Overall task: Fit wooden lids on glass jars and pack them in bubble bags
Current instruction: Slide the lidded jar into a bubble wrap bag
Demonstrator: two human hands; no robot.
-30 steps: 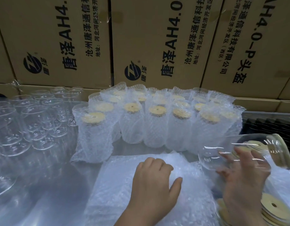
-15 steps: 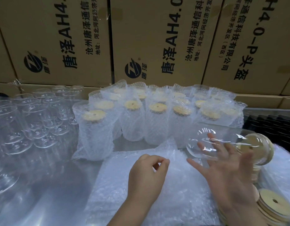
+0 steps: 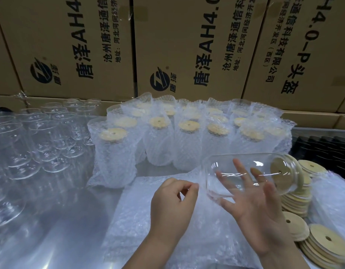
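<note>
A clear glass jar (image 3: pixel 222 164) lies on its side in the air above the table. Its wooden lid (image 3: pixel 284 175) is fitted at the right end. My right hand (image 3: pixel 259 214) holds the jar from behind, and its spread fingers show through the glass. Just left of the jar's base, my left hand (image 3: pixel 173 200) pinches thumb and forefinger on the top sheet of a flat stack of bubble bags (image 3: pixel 144 226).
Several lidded jars wrapped in bubble bags (image 3: pixel 113 152) stand in rows behind. Several empty glass jars (image 3: pixel 41 142) crowd the left. Loose wooden lids (image 3: pixel 326 241) are piled at the right. Cardboard boxes (image 3: pixel 80 45) wall off the back, and a black tray (image 3: pixel 323 148) sits at far right.
My right hand brought the lidded jar leftward and lower, toward my left hand. My left hand went from resting flat on the bag stack to pinching its top sheet.
</note>
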